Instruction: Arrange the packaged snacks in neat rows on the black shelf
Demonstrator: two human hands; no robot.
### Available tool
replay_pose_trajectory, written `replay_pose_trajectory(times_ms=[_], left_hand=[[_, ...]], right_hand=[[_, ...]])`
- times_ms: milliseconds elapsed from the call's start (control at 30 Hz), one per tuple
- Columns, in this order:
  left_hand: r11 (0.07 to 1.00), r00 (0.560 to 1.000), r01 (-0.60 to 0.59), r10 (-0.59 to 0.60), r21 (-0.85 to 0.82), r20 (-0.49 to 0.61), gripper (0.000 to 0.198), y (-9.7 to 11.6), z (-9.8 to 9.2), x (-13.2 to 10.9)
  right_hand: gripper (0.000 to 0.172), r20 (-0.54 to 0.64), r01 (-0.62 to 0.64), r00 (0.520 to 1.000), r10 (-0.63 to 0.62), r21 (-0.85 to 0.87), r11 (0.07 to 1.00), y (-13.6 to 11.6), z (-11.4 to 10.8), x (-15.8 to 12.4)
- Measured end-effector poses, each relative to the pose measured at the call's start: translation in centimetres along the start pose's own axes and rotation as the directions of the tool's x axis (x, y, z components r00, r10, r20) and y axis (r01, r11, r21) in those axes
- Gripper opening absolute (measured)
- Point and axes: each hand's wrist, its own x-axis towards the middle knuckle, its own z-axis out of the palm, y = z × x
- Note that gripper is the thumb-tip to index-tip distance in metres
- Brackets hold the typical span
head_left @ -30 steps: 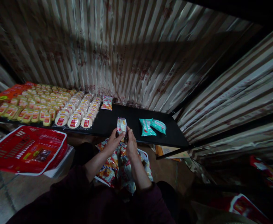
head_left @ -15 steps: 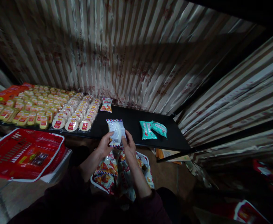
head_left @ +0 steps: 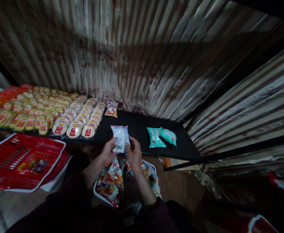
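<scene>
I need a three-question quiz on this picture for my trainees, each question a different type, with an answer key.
1. True or false: the left hand and the right hand are both on the same striped-edge packet.

2. Multiple choice: what colour are the two packets lying toward the right end of the black shelf?
A) orange
B) teal
C) purple

3. Fill in the missing word: the red basket on the left side of the picture has a ____ rim.

Key: 1. True. 2. B. 3. White.
</scene>
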Motion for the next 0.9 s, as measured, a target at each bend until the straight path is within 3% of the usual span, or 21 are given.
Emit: replay_pose_trajectory(times_ms=[133,300,400,533,733,900], left_hand=[[0.997,0.995,-0.068,0.070,0.039,-0.070,0.033,-0.1,0.1,0.7],[0.929,0.939,-0.322,0.338,0.184,-0.062,0.041,0.1,-0.2,2.0],[0.883,0.920,-0.372,0.391,0.286,-0.011,0.046,0.7,-0.5,2.4],[0.839,0.896,-0.407,0.443,0.362,-0.021,0.050,1.5,-0.7,2.7],[0.674,0.831,-0.463,0.555,0.576,0.018,0.050,2.0,-1.5,3.4],[0.461,0.735,-0.533,0.667,0.710,0.118,0.043,2.2,-2.2,4.5]], right_hand=[[0.032,0.028,0.122,0.993,-0.119,-0.178,0.976,-0.4,0.1,0.7],[0.043,0.177,0.029,0.984,-0.021,-0.045,0.999,-1.2,1.1,1.8],[0.050,0.253,0.026,0.967,-0.009,-0.064,0.998,-1.7,1.9,2.4],[0.061,0.282,0.041,0.959,-0.017,-0.081,0.996,-1.9,3.2,3.3],[0.062,0.217,-0.012,0.976,0.015,-0.016,1.000,-0.8,4.8,4.1],[0.053,0.172,-0.211,0.971,0.167,0.279,0.937,0.7,5.9,5.0]])
